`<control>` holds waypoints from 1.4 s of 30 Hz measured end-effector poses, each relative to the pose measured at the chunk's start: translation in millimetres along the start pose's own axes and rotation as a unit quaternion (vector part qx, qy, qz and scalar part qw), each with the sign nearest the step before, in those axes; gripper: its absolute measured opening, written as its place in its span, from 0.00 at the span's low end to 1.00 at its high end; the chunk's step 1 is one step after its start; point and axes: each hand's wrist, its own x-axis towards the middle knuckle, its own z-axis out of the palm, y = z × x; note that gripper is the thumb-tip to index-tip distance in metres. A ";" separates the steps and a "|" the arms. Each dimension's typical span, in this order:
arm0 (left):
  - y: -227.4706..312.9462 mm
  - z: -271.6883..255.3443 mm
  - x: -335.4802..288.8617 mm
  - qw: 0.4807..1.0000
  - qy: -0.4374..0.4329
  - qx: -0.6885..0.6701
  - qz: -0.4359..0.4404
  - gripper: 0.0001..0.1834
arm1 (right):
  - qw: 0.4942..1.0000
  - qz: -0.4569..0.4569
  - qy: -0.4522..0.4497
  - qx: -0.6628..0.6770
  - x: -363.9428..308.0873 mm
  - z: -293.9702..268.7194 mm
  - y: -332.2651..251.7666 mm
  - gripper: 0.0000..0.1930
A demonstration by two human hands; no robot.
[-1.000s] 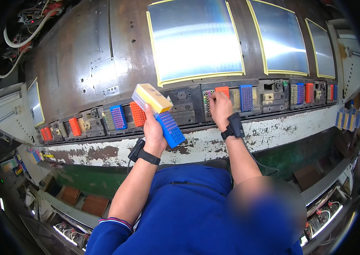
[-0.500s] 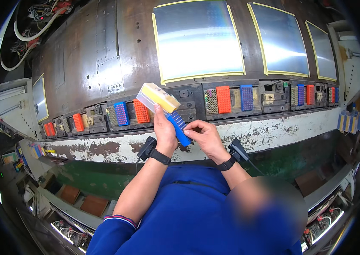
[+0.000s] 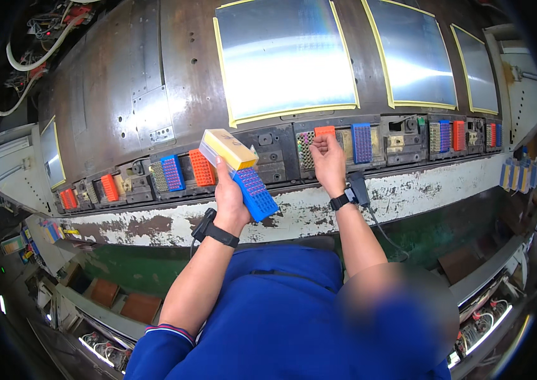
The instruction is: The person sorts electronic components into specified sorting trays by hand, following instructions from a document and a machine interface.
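Note:
My left hand (image 3: 231,204) is closed around a blue perforated tray (image 3: 257,197) filled with rows of small pieces. A yellow-and-clear box (image 3: 229,149), handwritten on, sits over the tray's far end, tilted in the same grip. My right hand (image 3: 330,166) reaches to the machine edge, fingers pinched together over an orange perforated tray (image 3: 325,130) and beside a rack of small round metal-ended pieces (image 3: 306,152). Whatever is between those fingertips is too small to tell. Just right of that hand stands another blue tray (image 3: 362,144).
More orange trays (image 3: 202,167) and blue trays (image 3: 172,173) line the machine's front ledge. Behind them rises a brown metal surface with shiny taped panels (image 3: 286,60). A chipped white rail (image 3: 154,221) runs along the front. Wrist-worn devices (image 3: 358,189) trail cables.
My right hand has left the blue tray and moved away and right to the orange tray on the ledge. My left hand, with box and tray, has shifted slightly left.

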 end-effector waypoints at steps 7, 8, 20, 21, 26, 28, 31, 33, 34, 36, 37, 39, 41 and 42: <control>15.7 6.5 6.4 1.000 -0.016 0.014 -0.021 0.38 | 0.994 -0.063 -0.013 -0.093 2.4 1.3 3.2 0.03; 17.5 7.5 7.1 1.000 -0.015 0.014 -0.022 0.38 | 0.994 -0.062 -0.014 -0.093 3.0 2.2 4.8 0.03; 22.9 17.4 -4.5 0.999 -0.038 -0.006 -0.027 0.40 | 0.964 -0.170 -0.050 -0.197 4.4 -5.7 -1.3 0.04; 21.0 20.4 -7.6 0.999 -0.040 -0.008 -0.018 0.39 | 0.991 -0.073 -0.064 -0.089 -3.9 -10.1 -19.2 0.05; -9.1 54.8 -22.5 0.998 -0.055 -0.002 0.030 0.38 | 0.924 0.121 -0.257 0.257 -56.9 -47.6 -66.0 0.05; -22.6 77.7 -33.9 0.998 -0.048 -0.006 0.029 0.37 | 0.910 0.133 -0.248 0.305 -64.8 -66.4 -66.4 0.05; -47.0 114.3 -49.7 0.998 -0.061 0.004 0.023 0.37 | 0.905 0.140 -0.205 0.345 -60.2 -108.1 -47.9 0.05; -62.0 133.9 -56.9 0.996 -0.088 0.009 0.028 0.37 | 0.888 0.139 -0.230 0.372 -52.7 -133.1 -31.8 0.06; -72.4 146.8 -57.6 0.995 -0.092 0.002 0.025 0.36 | 0.893 0.135 -0.232 0.361 -47.0 -150.3 -32.0 0.06; -96.9 177.7 -55.7 0.993 -0.107 -0.008 0.044 0.36 | 0.901 0.129 -0.233 0.342 -32.0 -178.7 -12.4 0.06; -112.0 195.7 -55.4 0.993 -0.110 -0.009 0.046 0.36 | 0.905 0.126 -0.240 0.328 -23.2 -194.9 -1.0 0.06; -141.1 229.2 -59.5 0.993 -0.108 0.010 0.047 0.34 | 0.911 0.127 -0.242 0.309 -8.8 -230.4 24.5 0.05; -172.2 263.2 -64.0 0.993 -0.104 0.014 0.045 0.34 | 0.928 0.081 -0.177 0.318 5.6 -261.6 51.6 0.05; -190.5 268.7 -61.5 0.996 -0.080 0.005 0.040 0.35 | 0.929 0.080 -0.166 0.322 15.1 -282.8 56.5 0.04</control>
